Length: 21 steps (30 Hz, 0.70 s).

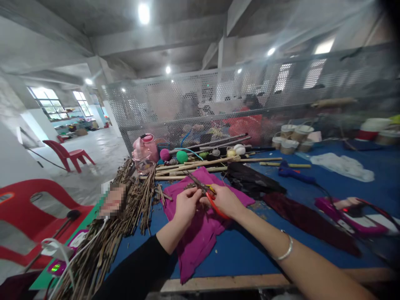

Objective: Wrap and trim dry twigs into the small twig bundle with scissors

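Note:
Over a magenta cloth (pixel 200 246) on the blue table, my right hand (pixel 223 202) is wrapped round red-handled scissors (pixel 215 205), whose dark blades point up and to the left. Close beside it, my left hand (pixel 186 205) has its fingers pinched together near the blades. What those fingers hold is too small to make out. Some small brown twig-like material (pixel 195 187) lies around the blades and is partly hidden by the hands.
Dry sticks (pixel 106 237) are heaped on the left. Behind the cloth are wooden rods (pixel 200 165), yarn balls (pixel 182 156) and a pink bottle (pixel 145 154). Dark cloth (pixel 254 179), a blue glue gun (pixel 295 173) and a magenta power strip (pixel 359 221) lie right. Perforated panels stand behind.

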Available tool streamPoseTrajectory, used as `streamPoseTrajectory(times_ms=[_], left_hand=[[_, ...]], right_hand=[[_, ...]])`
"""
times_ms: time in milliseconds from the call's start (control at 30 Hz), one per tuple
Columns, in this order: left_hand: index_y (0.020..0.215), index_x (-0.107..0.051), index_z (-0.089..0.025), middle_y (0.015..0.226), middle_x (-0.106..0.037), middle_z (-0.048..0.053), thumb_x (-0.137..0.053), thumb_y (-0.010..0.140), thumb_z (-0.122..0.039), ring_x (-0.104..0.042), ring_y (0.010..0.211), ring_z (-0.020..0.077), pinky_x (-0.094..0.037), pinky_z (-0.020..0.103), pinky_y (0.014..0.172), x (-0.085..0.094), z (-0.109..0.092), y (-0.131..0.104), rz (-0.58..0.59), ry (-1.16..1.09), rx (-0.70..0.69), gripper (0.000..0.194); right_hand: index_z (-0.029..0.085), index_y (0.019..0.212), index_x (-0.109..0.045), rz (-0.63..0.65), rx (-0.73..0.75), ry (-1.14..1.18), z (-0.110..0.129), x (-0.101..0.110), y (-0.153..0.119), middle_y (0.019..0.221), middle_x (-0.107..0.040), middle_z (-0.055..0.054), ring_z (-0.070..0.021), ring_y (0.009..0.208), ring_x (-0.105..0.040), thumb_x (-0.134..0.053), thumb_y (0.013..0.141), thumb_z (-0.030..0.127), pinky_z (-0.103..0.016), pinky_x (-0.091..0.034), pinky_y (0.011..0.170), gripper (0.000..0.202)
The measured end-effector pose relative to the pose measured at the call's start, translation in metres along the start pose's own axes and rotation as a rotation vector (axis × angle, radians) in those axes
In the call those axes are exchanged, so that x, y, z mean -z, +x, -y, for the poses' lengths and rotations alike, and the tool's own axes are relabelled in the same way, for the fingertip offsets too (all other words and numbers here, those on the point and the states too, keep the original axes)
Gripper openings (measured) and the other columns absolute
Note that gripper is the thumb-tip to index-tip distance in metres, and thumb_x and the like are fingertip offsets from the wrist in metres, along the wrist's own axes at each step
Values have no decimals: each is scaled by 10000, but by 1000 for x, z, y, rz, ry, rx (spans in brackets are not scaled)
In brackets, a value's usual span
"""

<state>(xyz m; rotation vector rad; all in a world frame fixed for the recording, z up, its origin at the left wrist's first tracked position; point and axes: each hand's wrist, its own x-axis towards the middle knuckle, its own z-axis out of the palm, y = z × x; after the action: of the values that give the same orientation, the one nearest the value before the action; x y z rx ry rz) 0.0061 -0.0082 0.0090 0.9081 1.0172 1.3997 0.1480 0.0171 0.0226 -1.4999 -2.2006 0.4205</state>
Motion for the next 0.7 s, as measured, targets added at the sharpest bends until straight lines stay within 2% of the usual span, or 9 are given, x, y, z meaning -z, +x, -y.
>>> streamPoseTrajectory(times_ms=[100,233,333,500,600,700], left_hand=[[800,-685,-94,589,-610,33,-737,534,-353,-473,447,67,-353,188,445,-6,-7,6,-38,-51,-21,375],[815,-690,-97,608,-616,36,-730,546,-365,-448,435,46,-329,171,435,-2,-2,11,-87,-73,-57,382],[855,-692,-106,700,-646,63,-724,561,-370,-484,477,61,-350,177,457,6,7,10,-42,-64,-47,397],[863,-697,-103,778,-661,89,-701,606,-362,-523,557,94,-387,196,511,13,12,8,42,-11,-93,365],[835,-701,-100,777,-664,91,-682,631,-355,-540,598,114,-399,210,546,14,12,7,73,33,-137,328],[801,-701,-93,751,-661,91,-670,643,-351,-547,612,130,-407,228,574,14,13,7,73,86,-166,304]], right_hand=[[213,904,-592,-34,46,-41,3,8,11,792,-660,-57,-188,699,-597,-507,726,556,-228,-327,556,396],[241,955,-589,-64,33,-123,7,8,14,816,-664,-47,-208,756,-608,-521,705,575,-238,-332,569,422],[246,1011,-554,-50,19,-85,8,2,9,855,-654,-34,-199,766,-603,-560,679,561,-239,-339,576,457],[207,973,-537,-69,67,29,6,-3,3,912,-610,-41,-176,792,-565,-612,651,517,-242,-355,627,453],[188,961,-532,-81,144,61,4,-4,2,902,-588,-49,-178,813,-542,-634,635,507,-256,-356,670,467],[180,955,-534,-82,161,57,3,-4,1,904,-574,-57,-183,825,-530,-650,620,503,-265,-354,687,480]])
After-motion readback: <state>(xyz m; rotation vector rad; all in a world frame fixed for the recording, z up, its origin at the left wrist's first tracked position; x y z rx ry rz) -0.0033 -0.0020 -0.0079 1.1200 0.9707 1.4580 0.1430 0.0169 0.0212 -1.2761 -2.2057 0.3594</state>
